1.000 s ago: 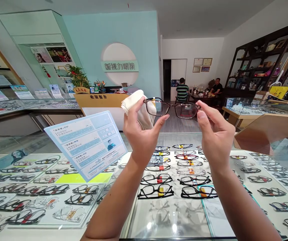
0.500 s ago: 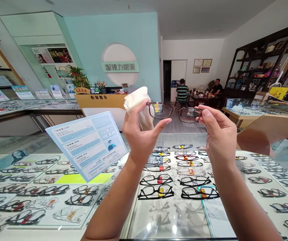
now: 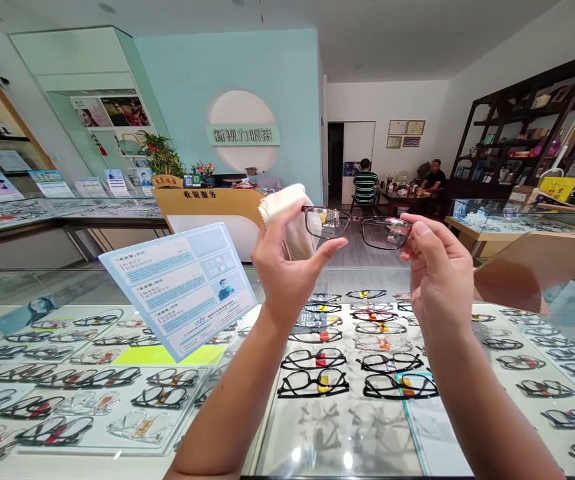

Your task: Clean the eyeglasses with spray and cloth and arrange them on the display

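A pair of dark-rimmed glasses (image 3: 356, 219) is held up in the air above the glass display case. My right hand (image 3: 440, 270) pinches its right end between thumb and fingers. My left hand (image 3: 287, 267) is at the other end, its fingertips at the frame's left corner and its thumb below the left lens. A cream cloth (image 3: 295, 200) lies over the fingers of my left hand and hangs down behind them.
A glass case (image 3: 287, 437) with rows of glasses spans the front. A light blue leaflet (image 3: 182, 287) stands tilted at the left, a brown board (image 3: 532, 260) at the right. Behind are a cash counter (image 3: 207, 207) and two people seated at a table (image 3: 402, 191).
Both hands and the glasses appear slightly lower and further right. The cloth has shifted with my left hand. The room has also moved slightly in the view.
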